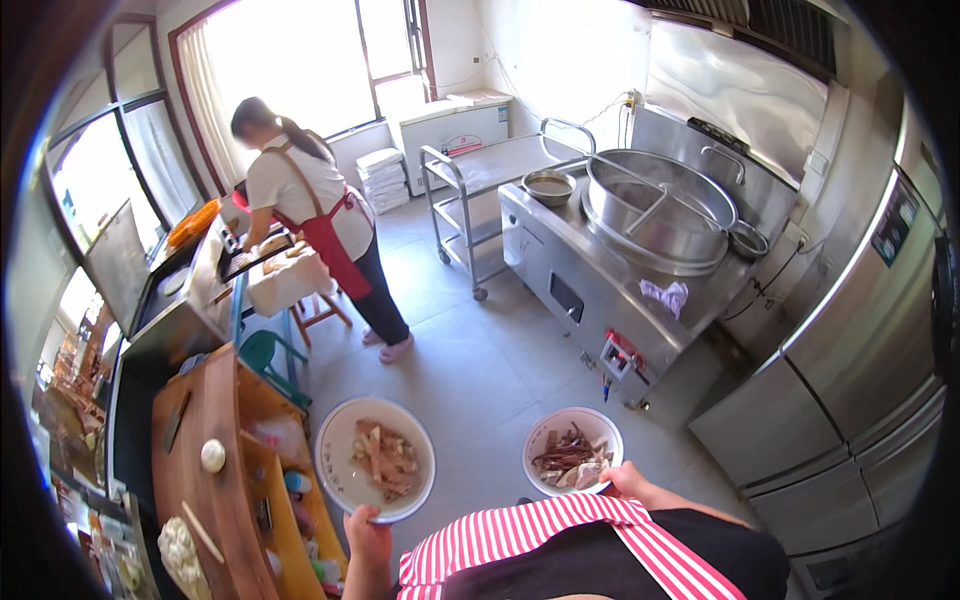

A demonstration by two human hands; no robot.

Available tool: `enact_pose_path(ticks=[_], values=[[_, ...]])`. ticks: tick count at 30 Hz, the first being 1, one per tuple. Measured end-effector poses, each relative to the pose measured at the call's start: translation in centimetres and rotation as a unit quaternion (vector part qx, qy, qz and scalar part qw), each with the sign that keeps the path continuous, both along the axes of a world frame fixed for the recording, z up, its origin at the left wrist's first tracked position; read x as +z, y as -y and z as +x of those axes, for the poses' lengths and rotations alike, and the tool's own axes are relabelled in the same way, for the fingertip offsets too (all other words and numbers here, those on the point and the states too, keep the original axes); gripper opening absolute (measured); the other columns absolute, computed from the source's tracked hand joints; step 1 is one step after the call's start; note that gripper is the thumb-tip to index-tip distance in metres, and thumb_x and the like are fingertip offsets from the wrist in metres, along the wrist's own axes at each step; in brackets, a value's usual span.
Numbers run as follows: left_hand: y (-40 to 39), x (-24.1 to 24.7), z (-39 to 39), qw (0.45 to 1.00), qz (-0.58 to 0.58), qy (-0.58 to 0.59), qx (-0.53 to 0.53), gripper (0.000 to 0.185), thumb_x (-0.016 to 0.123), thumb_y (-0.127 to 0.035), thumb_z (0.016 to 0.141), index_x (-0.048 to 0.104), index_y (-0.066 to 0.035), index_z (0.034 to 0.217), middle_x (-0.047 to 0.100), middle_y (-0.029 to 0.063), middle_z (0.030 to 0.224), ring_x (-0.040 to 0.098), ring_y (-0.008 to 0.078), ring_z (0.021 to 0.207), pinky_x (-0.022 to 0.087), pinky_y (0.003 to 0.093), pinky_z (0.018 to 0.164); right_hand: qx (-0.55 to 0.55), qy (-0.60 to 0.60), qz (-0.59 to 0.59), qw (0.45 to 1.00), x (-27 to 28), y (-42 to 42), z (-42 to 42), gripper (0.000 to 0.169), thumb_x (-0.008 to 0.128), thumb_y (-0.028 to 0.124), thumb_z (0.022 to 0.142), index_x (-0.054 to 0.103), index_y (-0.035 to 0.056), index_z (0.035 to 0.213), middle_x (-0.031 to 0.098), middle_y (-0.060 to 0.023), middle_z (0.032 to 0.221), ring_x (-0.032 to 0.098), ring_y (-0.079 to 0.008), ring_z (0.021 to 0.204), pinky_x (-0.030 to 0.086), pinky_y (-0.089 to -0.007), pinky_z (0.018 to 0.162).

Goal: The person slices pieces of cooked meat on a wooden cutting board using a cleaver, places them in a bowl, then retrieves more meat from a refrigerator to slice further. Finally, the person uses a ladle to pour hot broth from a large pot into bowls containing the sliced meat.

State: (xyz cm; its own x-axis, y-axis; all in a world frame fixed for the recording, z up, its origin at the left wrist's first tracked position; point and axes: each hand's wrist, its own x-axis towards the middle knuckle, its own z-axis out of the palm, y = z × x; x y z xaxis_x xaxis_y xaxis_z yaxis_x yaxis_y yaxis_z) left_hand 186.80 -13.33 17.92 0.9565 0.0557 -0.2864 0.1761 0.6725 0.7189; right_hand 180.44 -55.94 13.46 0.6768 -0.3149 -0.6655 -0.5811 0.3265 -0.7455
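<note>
My left hand [367, 525] grips the near rim of a large white bowl [334, 457] with a blue edge, which holds strips and chunks of brownish food, perhaps cut meat. On the other side, my right hand [624, 480] holds a smaller white bowl [541, 429] by its right rim. Dark reddish-brown strips and pale sliced pieces lie in that one. Both bowls are held apart, above the tiled floor, in front of my striped apron [517, 517]. Each hand's thumb shows at the rim; the fingers beneath are mostly hidden.
On the left, a wooden counter [225, 510] bears dough, a rolling pin [202, 531] and a knife [176, 421]. A co-worker in a red apron [334, 251] stands at a worktable. A steel cooker with a large divided pot [660, 202], a trolley [499, 161] and a refrigerator [780, 420] stand ahead and right.
</note>
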Motion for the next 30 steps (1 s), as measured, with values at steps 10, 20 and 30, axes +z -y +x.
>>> enact_pose_path(ticks=[10, 20, 30], values=[[14.8, -1.3, 41.4, 0.979, -0.025, -0.05, -0.196, 0.048, 0.045, -0.007, 0.073, 0.045, 0.0, 0.121, 0.057, 0.0144, 0.116, 0.06, 0.0279, 0.101, 0.05, 0.0445, 0.086, -0.148, 0.065, 0.153, 0.975, -4.2, 9.3, 31.3, 0.033, 0.049, 0.0, 0.071, 0.055, -0.013, 0.101, 0.063, -0.0243, 0.088, 0.066, -0.0381, 0.073, 0.058, -0.0459, 0.061], [21.8, -0.3, 71.6, 0.985, -0.008, -0.065, -0.158, 0.044, 0.044, -0.002, 0.07, 0.047, 0.006, 0.113, 0.056, 0.0167, 0.107, 0.058, 0.0307, 0.098, 0.049, 0.0468, 0.084, -0.097, 0.186, 0.153, 0.966, -1.1, 20.3, 77.5, 0.039, 0.049, 0.005, 0.073, 0.051, -0.0087, 0.11, 0.063, -0.0213, 0.095, 0.067, -0.0352, 0.074, 0.058, -0.0449, 0.061], [37.3, -3.1, 104.7, 0.954, 0.013, -0.094, -0.284, 0.044, 0.046, -0.003, 0.074, 0.045, 0.003, 0.118, 0.058, 0.0159, 0.11, 0.06, 0.0301, 0.101, 0.05, 0.0458, 0.084, -0.142, 0.148, 0.199, 0.958, -6.8, 32.0, 118.7, 0.032, 0.044, 0.005, 0.074, 0.055, -0.01, 0.101, 0.064, -0.0235, 0.09, 0.066, -0.0345, 0.08, 0.057, -0.0437, 0.074]])
